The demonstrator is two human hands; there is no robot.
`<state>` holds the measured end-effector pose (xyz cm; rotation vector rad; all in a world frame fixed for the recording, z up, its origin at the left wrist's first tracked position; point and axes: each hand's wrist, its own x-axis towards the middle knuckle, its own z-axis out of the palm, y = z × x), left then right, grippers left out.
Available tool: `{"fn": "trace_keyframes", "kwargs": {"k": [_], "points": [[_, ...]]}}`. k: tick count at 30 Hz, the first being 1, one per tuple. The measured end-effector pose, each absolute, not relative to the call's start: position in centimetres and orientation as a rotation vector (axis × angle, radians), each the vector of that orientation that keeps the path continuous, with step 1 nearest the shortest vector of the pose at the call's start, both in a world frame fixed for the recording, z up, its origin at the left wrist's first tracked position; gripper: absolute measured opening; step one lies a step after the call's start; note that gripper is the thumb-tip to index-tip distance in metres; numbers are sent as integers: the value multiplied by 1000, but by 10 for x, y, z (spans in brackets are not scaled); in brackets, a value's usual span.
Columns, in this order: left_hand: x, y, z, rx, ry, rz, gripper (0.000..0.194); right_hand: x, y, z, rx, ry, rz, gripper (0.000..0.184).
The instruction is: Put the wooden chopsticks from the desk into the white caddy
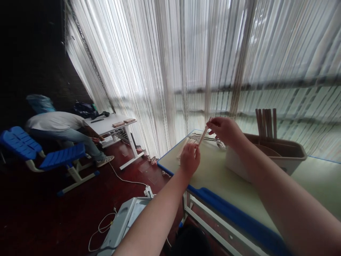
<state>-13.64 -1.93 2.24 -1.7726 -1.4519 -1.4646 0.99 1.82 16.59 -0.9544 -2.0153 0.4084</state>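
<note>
My right hand (222, 128) pinches the upper end of a thin, light-brown stick-like thing (203, 136), perhaps chopsticks; it is too blurred to be sure. Lower down, my left hand (189, 159) is closed round its other end, so it slants up to the right between both hands, above the table (210, 174). Behind the hands lie shiny metal utensils (209, 138), one with a rounded bowl (221, 145). Clear plastic packaging (183, 146) shows just beyond my left hand, partly hidden by it.
A beige bin (289, 151) stands on the table beyond my right forearm, with several brown strips (266, 122) upright in it. String curtains (170, 71) hang behind. At left, a person (61, 124) bends by a white desk (112, 122) near a blue chair (64, 156). Cables (130, 182) cross the floor.
</note>
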Motion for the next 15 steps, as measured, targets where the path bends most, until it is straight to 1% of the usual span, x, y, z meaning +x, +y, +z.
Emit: {"fn": "trace_keyframes", "kwargs": {"k": [4, 9, 12, 15], "points": [[-130, -24, 22, -1852, -1427, -1449, 16, 23, -1, 189, -856, -1991, 195, 22], [-119, -24, 30, -1881, -1402, -1562, 11, 38, -11, 202, -786, -1990, 168, 22], [-101, -13, 47, -1863, -1400, -1705, 10, 46, -13, 207, -751, -1869, 97, 21], [-74, 5, 75, -1836, -1345, -1846, 10, 60, -16, 213, -641, -1710, -40, 21]]}}
